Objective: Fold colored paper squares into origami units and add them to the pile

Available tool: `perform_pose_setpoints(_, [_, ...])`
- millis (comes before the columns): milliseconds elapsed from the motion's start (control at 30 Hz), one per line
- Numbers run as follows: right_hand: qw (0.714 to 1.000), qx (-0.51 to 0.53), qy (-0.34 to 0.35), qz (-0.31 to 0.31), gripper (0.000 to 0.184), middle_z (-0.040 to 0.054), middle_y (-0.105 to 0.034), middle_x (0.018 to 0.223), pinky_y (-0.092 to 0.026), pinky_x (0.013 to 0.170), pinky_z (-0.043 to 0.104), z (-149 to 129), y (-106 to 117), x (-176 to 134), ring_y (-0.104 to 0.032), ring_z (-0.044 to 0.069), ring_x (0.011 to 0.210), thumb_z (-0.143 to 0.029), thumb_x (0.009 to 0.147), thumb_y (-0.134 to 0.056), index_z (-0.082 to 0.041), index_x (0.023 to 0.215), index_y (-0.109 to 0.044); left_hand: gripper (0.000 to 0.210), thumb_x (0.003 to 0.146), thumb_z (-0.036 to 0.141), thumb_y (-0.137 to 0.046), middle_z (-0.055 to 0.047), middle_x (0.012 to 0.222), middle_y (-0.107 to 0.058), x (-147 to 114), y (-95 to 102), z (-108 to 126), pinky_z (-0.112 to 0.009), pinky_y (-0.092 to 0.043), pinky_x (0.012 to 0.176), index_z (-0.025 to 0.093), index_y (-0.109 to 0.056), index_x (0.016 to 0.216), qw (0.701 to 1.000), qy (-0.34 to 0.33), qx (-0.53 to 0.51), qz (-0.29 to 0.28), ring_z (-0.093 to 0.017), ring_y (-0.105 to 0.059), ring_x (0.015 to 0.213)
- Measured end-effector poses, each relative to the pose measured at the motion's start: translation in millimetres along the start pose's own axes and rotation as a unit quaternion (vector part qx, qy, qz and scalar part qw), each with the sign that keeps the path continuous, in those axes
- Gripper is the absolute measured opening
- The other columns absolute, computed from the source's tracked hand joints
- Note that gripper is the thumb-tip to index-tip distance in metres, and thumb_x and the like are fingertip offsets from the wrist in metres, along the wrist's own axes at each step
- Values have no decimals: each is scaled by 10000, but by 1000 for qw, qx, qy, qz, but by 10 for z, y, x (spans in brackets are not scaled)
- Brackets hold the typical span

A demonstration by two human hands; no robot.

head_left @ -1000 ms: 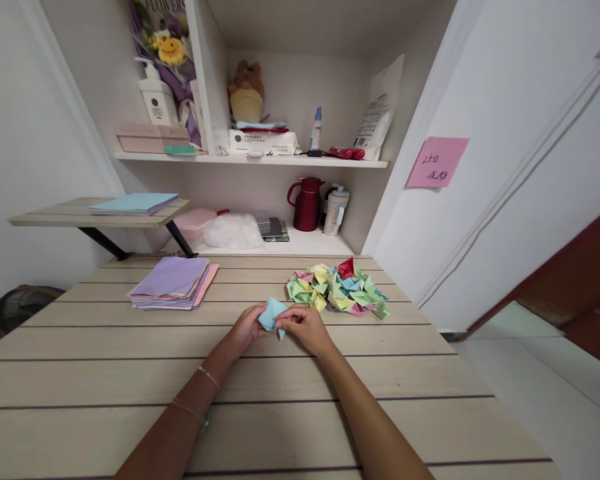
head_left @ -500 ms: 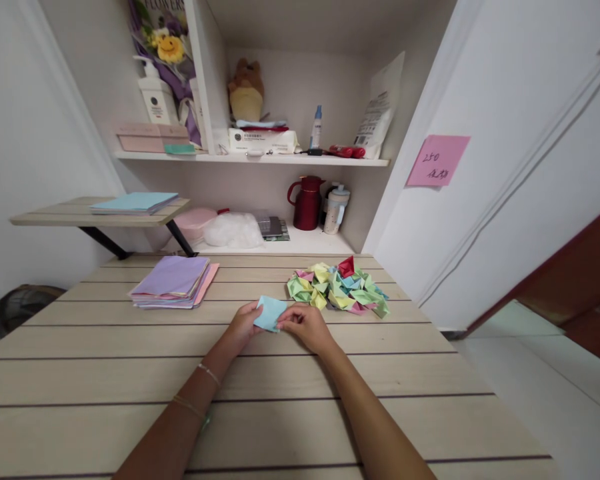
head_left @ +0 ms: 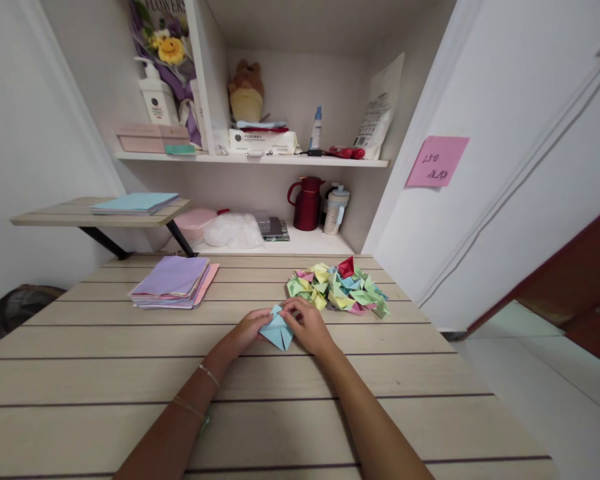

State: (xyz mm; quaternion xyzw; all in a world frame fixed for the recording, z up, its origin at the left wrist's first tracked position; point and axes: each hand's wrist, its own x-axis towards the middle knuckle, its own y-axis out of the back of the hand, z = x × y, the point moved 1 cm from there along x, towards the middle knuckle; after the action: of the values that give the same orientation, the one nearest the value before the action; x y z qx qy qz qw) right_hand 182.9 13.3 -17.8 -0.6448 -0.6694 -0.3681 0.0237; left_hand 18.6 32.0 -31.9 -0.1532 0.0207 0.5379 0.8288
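Note:
Between my two hands is a light-blue folded paper (head_left: 279,333), diamond-shaped, with a slit between its flaps at the near point. My left hand (head_left: 250,329) grips its left corner, thumb on top and the other fingers partly hidden beneath. At its upper right edge, my right hand (head_left: 303,323) pinches the paper with thumb and fingers. Just beyond my right hand lies a heap of folded paper pieces (head_left: 340,288) in green, yellow, blue and pink, with a red folded piece (head_left: 347,267) on top.
A stack of coloured paper sheets (head_left: 173,280), purple uppermost, lies on the slatted table (head_left: 300,413) at left. Blue sheets (head_left: 135,203) rest on a small raised shelf (head_left: 70,212). Behind the table, a cabinet holds a red jug (head_left: 308,205) and a pale cup (head_left: 337,212).
The blue paper has turned from a flat square face to a diamond with its slit flaps showing. Both hands have shifted slightly with it; my right hand now grips higher up.

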Motion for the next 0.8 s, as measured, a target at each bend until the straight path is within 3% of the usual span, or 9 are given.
perform_pose_setpoints(200, [999, -10, -30, 2, 113, 22, -616, 704, -408, 615, 255, 35, -31, -5, -553, 153, 645, -259, 813, -503, -185, 802, -589, 285, 686, 403, -624, -33, 646, -648, -36, -46, 34, -231, -435, 542, 127, -673, 740, 999, 2, 39, -25, -140, -559, 580])
perform_pose_setpoints(333, [999, -14, -20, 21, 103, 21, -604, 687, -398, 588, 250, 33, -31, 4, -531, 145, 614, -256, 799, -519, -183, 772, -586, 345, 688, 436, -625, -58, 696, -649, -86, -91, 80, -262, -471, 571, 118, -663, 815, 996, 20, 42, -77, -162, -589, 632])
perform_pose_setpoints(467, [999, -16, -12, 39, 108, 24, -587, 681, -393, 576, 249, 35, -26, 11, -510, 144, 604, -260, 797, -519, -183, 755, -582, 401, 671, 388, -661, -77, 775, -653, -118, -101, 123, -261, -487, 577, 135, -627, 981, 997, 6, 48, -59, -175, -610, 681])
perform_pose_setpoints(567, [998, -15, -21, 63, 127, 25, -584, 686, -392, 575, 253, 40, -12, 14, -501, 142, 592, -281, 802, -510, -183, 762, -581, 541, 685, 359, -657, -80, 823, -644, -154, -118, 162, -276, -495, 581, 181, -507, 1173, 998, -26, 40, -52, -179, -620, 692])
perform_pose_setpoints(667, [993, -3, -51, 102, 160, 22, -587, 675, -388, 556, 251, 51, 16, 19, -483, 138, 562, -321, 797, -510, -181, 769, -583, 843, 565, 210, -760, -89, 967, -621, -209, -150, 199, -282, -492, 632, 267, -345, 1297, 992, -84, 33, -86, -174, -625, 735])
perform_pose_setpoints(733, [989, 11, -78, 125, 188, 10, -572, 631, -378, 526, 243, 62, 39, 22, -466, 131, 530, -348, 791, -511, -177, 764, -583, 909, 486, 128, -789, -106, 1085, -581, -239, -168, 208, -286, -485, 686, 278, -373, 1279, 986, -114, 59, -109, -180, -621, 795])
perform_pose_setpoints(800, [985, 26, -97, 137, 207, -3, -553, 593, -370, 506, 237, 72, 58, 24, -452, 125, 505, -367, 784, -514, -173, 756, -583, 764, 499, 127, -777, -109, 1094, -580, -244, -174, 199, -286, -473, 725, 232, -482, 1195, 980, -127, 104, -110, -179, -614, 822])
